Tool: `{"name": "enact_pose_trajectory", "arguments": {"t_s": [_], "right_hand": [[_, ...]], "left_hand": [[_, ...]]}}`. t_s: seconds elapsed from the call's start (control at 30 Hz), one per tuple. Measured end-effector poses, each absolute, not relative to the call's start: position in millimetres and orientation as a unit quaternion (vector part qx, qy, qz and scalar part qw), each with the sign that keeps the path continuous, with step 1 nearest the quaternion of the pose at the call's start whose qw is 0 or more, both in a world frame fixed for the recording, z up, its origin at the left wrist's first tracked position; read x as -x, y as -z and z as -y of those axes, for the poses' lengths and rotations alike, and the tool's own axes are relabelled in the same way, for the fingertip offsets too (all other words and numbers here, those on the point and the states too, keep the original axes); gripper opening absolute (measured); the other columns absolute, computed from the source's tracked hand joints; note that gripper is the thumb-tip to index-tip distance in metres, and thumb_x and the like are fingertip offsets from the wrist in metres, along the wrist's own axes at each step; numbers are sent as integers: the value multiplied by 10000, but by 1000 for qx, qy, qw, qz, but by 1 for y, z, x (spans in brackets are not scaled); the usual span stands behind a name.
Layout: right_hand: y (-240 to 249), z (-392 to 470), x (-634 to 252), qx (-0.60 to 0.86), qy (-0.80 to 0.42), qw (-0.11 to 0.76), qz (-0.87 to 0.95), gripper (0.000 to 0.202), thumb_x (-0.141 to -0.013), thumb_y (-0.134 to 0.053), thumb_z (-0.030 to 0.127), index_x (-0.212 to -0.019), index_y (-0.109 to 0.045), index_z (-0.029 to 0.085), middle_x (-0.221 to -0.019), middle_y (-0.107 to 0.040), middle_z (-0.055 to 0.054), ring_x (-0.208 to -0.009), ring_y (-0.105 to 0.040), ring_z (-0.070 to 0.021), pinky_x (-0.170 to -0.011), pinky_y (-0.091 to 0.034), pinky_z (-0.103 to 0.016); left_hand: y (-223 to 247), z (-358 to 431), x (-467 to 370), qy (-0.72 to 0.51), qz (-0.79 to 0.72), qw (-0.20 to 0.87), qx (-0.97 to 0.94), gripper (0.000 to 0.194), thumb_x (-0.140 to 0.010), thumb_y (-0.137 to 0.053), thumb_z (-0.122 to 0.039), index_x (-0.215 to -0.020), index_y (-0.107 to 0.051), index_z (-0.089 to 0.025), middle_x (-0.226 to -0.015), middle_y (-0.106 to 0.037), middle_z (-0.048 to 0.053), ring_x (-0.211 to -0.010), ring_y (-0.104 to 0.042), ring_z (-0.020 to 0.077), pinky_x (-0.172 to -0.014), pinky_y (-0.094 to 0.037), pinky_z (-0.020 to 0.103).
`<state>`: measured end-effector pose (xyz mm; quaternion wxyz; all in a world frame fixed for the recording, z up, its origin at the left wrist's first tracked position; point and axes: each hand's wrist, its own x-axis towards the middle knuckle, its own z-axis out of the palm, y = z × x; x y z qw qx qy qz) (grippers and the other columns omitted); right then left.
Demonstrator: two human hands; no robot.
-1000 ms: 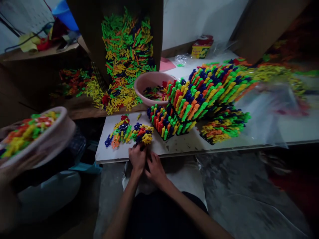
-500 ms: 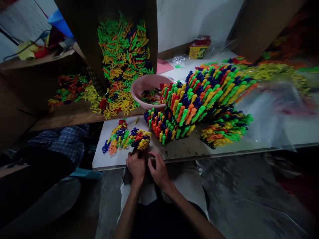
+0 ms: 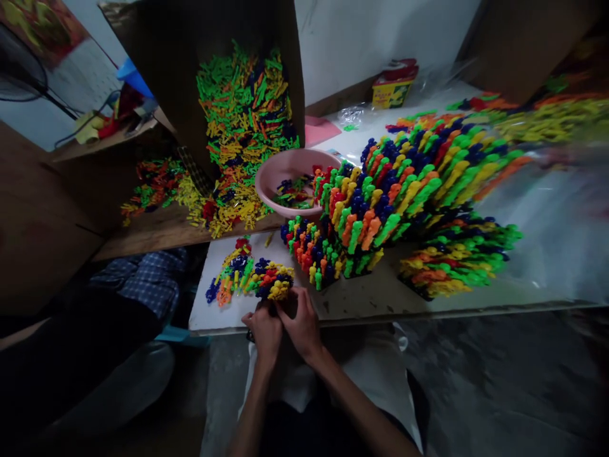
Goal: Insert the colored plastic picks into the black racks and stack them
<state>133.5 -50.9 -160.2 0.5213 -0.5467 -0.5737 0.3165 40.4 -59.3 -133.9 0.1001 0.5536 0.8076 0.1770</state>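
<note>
Both my hands are at the near edge of the white board [image 3: 202,315], just below a cluster of small plastic figures [image 3: 273,279] in yellow, navy, red and green. My left hand [image 3: 266,330] is closed under the cluster, on what looks like its dark base, mostly hidden by the fingers. My right hand [image 3: 303,324] touches the near right side of the cluster, thumb and fingers bent into a pinch. Whatever sits between those fingertips is too small to make out. Left of the cluster lie loose figures [image 3: 231,273] in mixed colours.
Stacked black trays bear rows of upright figures [image 3: 375,190]; another full tray [image 3: 461,257] stands to their right. Behind is a pink bowl [image 3: 271,166]. A cardboard box [image 3: 157,70] spills figures. Clear plastic bags [image 3: 547,235] lie right. Another person's dark sleeve [image 3: 71,336] is at left.
My right hand has come in from beside the cluster to touch it, and its fingers have drawn closer to my left hand. The whole view has shifted slightly.
</note>
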Motion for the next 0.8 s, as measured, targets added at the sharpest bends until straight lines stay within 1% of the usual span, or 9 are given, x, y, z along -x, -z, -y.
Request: {"name": "enact_pose_trajectory", "arguments": {"t_s": [0.13,0.23,0.3,0.4,0.47,0.53,0.6,0.7,0.8], "right_hand": [[159,51,-130,554,-304,529,567,344,-868,-640,364,-1159,-524,220,-1113,-621,-85,-1037,-643,-231,-875,-555,-361],[159,52,-129,550,-302,531,570,362,-857,-634,329,-1178,-504,221,-1123,-607,-84,-1057,-635,-237,-894,-549,-375],[160,52,-129,558,-307,525,565,395,-843,-638,316,-1197,-494,219,-1152,-598,-89,-1072,-631,-244,-899,-547,-386],[163,51,-131,565,-313,527,551,457,-814,-645,278,-1235,-483,206,-1211,-583,-99,-1107,-619,-248,-930,-536,-398],[164,50,-132,562,-311,541,543,476,-808,-632,244,-1258,-481,198,-1229,-579,-102,-1131,-607,-243,-970,-518,-401],[165,49,-133,565,-303,552,533,478,-824,-608,230,-1283,-479,196,-1251,-572,-106,-1156,-592,-238,-1009,-496,-406],[167,49,-132,575,-290,556,526,467,-855,-583,245,-1307,-474,195,-1273,-567,-113,-1175,-580,-237,-1034,-478,-417],[175,54,-128,589,-262,551,530,479,-903,-547,287,-1357,-437,180,-1303,-560,-132,-1198,-563,-240,-1048,-466,-433],[186,63,-125,619,-192,515,561,502,-909,-565,340,-1361,-446,157,-1292,-574,-146,-1224,-521,-274,-1064,-435,-489]], "left_hand": [[137,57,-41,-167,-790,111,-579,297,-841,-422,-129,-909,-699,-208,-930,-736,91,-944,-659,300,-895,-379,484],[134,56,-37,-175,-776,123,-593,317,-825,-425,-100,-923,-701,-220,-930,-740,94,-965,-664,301,-899,-397,490],[124,55,-23,-169,-736,167,-634,297,-810,-457,-109,-889,-711,-241,-867,-746,66,-899,-681,272,-874,-432,456],[103,49,16,-161,-645,236,-709,246,-854,-477,-200,-879,-717,-249,-801,-739,31,-778,-678,218,-782,-485,359],[92,39,45,-179,-664,164,-707,248,-897,-460,-272,-910,-704,-231,-834,-732,40,-777,-662,205,-756,-490,323],[89,24,68,-173,-704,35,-688,234,-901,-491,-327,-948,-687,-207,-916,-717,76,-871,-646,230,-790,-484,329],[94,6,78,-137,-704,-39,-696,242,-875,-552,-371,-970,-674,-185,-995,-691,115,-966,-618,263,-824,-476,344],[107,-14,77,-112,-679,-30,-725,221,-856,-582,-373,-922,-661,-177,-985,-670,123,-960,-608,270,-812,-474,339],[115,-21,72,-152,-666,9,-730,156,-856,-567,-330,-881,-639,-194,-942,-673,100,-935,-614,258,-774,-470,319]]}}
